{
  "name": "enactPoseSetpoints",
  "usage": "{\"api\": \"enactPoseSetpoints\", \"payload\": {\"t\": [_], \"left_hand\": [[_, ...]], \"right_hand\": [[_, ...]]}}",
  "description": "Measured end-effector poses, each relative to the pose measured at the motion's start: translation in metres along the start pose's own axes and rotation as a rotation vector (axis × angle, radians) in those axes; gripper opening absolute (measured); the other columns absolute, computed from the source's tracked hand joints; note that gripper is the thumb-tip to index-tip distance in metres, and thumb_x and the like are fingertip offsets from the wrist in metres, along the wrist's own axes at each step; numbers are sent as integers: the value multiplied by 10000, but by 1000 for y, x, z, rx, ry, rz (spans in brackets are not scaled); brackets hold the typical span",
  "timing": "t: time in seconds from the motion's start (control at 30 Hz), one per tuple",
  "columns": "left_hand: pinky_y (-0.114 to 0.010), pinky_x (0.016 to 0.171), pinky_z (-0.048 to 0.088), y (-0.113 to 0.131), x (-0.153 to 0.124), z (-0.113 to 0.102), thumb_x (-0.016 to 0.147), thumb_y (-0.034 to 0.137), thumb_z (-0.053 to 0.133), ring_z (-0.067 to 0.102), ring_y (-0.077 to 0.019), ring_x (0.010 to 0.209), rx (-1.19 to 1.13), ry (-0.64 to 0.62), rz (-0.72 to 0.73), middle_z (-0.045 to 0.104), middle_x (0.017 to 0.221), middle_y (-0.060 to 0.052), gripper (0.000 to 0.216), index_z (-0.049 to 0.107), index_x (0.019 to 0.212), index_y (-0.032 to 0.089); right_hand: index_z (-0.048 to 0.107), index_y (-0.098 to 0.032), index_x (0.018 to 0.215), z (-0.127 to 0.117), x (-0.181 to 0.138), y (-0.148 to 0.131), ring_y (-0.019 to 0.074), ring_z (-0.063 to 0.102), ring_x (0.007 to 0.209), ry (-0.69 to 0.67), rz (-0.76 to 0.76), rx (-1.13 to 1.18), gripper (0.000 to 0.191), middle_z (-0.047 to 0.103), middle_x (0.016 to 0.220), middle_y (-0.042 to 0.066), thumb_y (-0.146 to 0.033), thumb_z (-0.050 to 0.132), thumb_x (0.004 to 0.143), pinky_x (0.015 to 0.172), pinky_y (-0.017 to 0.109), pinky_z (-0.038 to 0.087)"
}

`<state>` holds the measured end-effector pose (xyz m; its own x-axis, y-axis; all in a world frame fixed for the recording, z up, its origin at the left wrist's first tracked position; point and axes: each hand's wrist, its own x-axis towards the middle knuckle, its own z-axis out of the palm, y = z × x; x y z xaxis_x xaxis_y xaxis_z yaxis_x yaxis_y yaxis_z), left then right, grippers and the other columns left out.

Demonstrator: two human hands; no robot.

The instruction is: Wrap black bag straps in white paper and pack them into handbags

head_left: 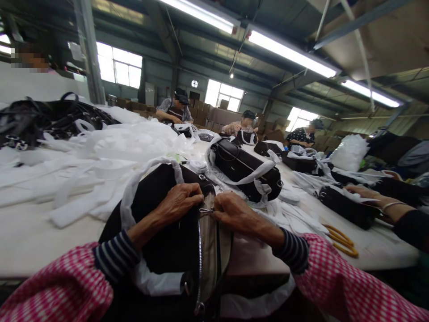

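Note:
A black handbag point(157, 232) lies before me, its zipped mouth part open and a beige lining point(209, 241) showing inside. My left hand point(179, 201) is closed on the bag's edge left of the opening, near its far end. Opposite it, my right hand point(233, 210) is closed with fingers pinched at the other edge. Between the two hands sits a metal zipper pull point(206, 210), close to my right fingertips; whether they grip it I cannot tell. White wrapping covers the bag's handles point(125, 201).
Another wrapped black bag point(244, 167) stands just beyond. White foam strips point(97, 170) heap at left, with black straps point(50, 118) behind. Yellow-handled scissors point(342, 239) lie to the right. A co-worker's hand point(363, 194) touches a bag point(346, 205) there; several people sit across the table.

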<state>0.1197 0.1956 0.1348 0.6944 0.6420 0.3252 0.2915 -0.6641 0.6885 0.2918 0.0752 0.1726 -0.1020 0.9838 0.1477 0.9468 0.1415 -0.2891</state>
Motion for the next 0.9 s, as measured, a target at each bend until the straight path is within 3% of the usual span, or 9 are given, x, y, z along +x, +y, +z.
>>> {"api": "enactPoseSetpoints", "payload": {"t": [0.27, 0.57, 0.73, 0.9], "left_hand": [[-283, 641, 377, -1, 0, 0, 886, 409, 547, 559, -178, 715, -37, -52, 10, 617, 729, 10, 266, 683, 803, 197], [-294, 705, 445, -2, 0, -3, 896, 420, 566, 627, -201, 779, -122, -117, 44, 724, 813, -16, 299, 750, 847, 189], [-331, 851, 455, -8, 3, 5, 872, 284, 617, 696, -228, 920, 57, -55, 130, 789, 972, -23, 189, 778, 948, 219], [-396, 900, 410, -9, 6, 10, 934, 275, 577, 691, -238, 870, 363, -70, 259, 778, 903, -43, 199, 757, 884, 207]], "right_hand": [[405, -194, 636, -3, 2, -4, 122, 415, 647, 41, 9, 53, 334, 457, 662, -40, -67, 655, 817, 613, 274, 259], [449, -186, 636, -4, 4, -7, 119, 416, 641, 14, 38, 12, 302, 466, 661, -38, -76, 648, 835, 597, 269, 253], [504, -178, 641, -5, 5, -5, 125, 426, 640, -9, 35, -31, 273, 466, 637, -37, -117, 662, 855, 616, 282, 257], [481, -177, 627, -1, 6, 3, 113, 400, 612, -1, 19, -9, 308, 415, 608, -52, -153, 695, 847, 590, 280, 230]]}}
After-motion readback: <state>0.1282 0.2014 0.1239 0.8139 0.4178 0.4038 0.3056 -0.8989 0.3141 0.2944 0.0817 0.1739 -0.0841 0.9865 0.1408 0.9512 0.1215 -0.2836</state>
